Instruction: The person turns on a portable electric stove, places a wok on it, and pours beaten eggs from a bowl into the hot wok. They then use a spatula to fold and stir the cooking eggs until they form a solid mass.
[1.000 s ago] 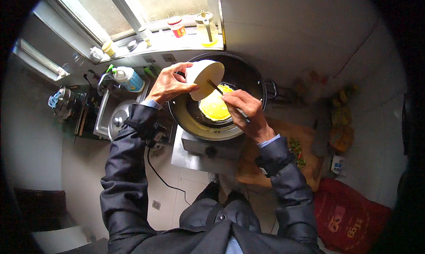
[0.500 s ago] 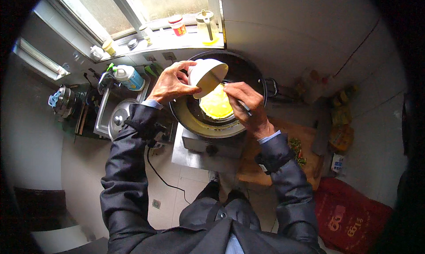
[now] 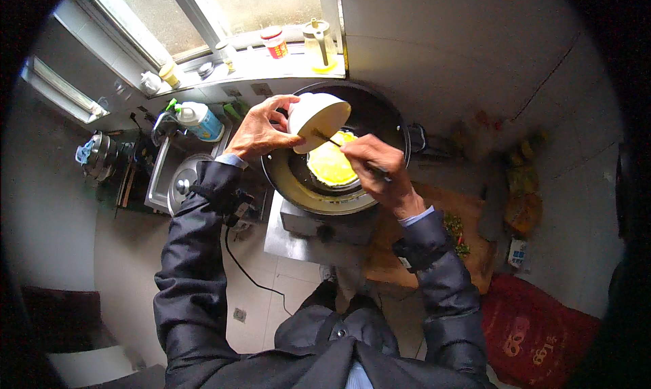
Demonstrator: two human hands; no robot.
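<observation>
Crowding the left: sink [image 3: 163,179], soap bottle [image 3: 201,120]. Left hand [image 3: 258,132] grips white bowl [image 3: 317,120] tilted over wok [image 3: 339,179]; right hand [image 3: 380,174] pinches chopsticks [image 3: 329,140] into it.

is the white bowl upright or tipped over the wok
Tipped: the left hand holds the white bowl on its side, mouth toward the wok, chopsticks reaching inside.

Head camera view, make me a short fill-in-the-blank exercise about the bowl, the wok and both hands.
1. The left hand holds a white bowl tilted over the black ____.
2. The right hand holds thin ____ whose tips reach into the bowl.
3. The egg pooled in the pan is ____ in colour.
4. A wooden cutting board lies to the person's ____ of the stove.

Missing words: wok; chopsticks; yellow; right
</observation>
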